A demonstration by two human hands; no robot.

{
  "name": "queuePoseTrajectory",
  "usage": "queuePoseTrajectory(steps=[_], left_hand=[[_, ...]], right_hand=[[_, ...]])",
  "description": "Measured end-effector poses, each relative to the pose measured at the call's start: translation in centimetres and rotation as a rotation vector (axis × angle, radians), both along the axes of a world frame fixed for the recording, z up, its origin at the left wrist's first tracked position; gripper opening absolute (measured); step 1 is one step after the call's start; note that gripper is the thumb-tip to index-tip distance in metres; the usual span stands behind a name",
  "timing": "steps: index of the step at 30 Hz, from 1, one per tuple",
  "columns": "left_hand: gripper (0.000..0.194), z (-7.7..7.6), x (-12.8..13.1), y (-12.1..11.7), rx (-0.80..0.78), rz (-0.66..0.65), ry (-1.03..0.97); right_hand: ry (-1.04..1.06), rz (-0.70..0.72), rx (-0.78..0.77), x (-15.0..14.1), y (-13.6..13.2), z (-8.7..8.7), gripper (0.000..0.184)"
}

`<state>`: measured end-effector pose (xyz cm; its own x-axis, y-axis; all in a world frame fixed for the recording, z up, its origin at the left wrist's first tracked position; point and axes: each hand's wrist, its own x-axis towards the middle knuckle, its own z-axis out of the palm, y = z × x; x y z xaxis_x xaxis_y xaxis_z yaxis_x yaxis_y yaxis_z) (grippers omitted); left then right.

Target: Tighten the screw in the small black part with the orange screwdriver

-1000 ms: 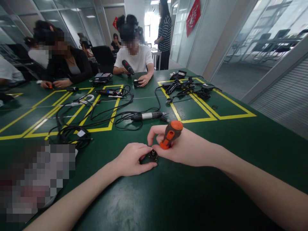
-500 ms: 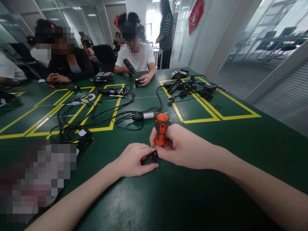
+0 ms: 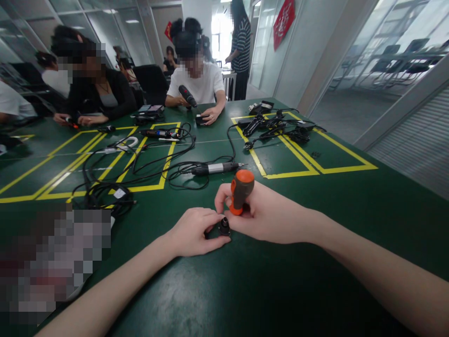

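Observation:
In the head view my right hand (image 3: 270,215) is closed around an orange and grey screwdriver (image 3: 242,193), its handle pointing up and leaning slightly right. The tip of the screwdriver is hidden by my fingers. Just below and left of it, a small black part with a round metallic top (image 3: 224,226) stands on the green table. My left hand (image 3: 198,232) rests on the table and grips this part between thumb and fingers. The fingertips of both hands almost meet above the part.
Beyond my hands lies a silver and black electric screwdriver (image 3: 215,168) with its cord. Tangled black cables (image 3: 105,187) spread to the left; more cables and plugs (image 3: 270,126) lie at back right. A co-worker (image 3: 196,86) opposite holds a power driver (image 3: 187,96).
The screwdriver handle has tilted to the right, and my right fingers have shifted on it. My left hand and the black part stay in place. A co-worker at left has moved their hands apart.

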<state>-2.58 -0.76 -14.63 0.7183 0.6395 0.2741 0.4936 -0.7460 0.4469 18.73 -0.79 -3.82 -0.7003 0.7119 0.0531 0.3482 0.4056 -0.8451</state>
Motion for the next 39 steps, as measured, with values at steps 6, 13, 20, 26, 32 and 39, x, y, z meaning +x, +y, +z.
queuePoseTrajectory(steps=[6,13,20,26,32,39], left_hand=[[0.023,0.0,0.0,0.1,-0.035,-0.005,0.015],[0.023,-0.2,0.0,0.0,-0.034,0.003,0.021],[0.024,-0.1,0.0,0.1,-0.047,-0.002,0.022],[0.023,-0.2,0.0,0.1,-0.028,0.005,0.017],[0.022,0.0,0.0,0.0,-0.045,0.005,0.006],[0.025,-0.1,0.1,0.1,-0.036,0.0,-0.01]], right_hand=[[-0.048,-0.008,-0.002,0.3,0.0,0.1,0.024],[-0.048,-0.006,-0.007,0.2,0.2,-0.5,0.014],[-0.043,-0.025,-0.02,0.1,-0.1,0.4,0.021],[-0.068,-0.019,0.026,0.2,0.1,0.2,0.02],[-0.065,-0.027,0.022,0.2,0.2,0.1,0.015],[-0.096,0.01,0.003,0.5,0.2,0.1,0.02]])
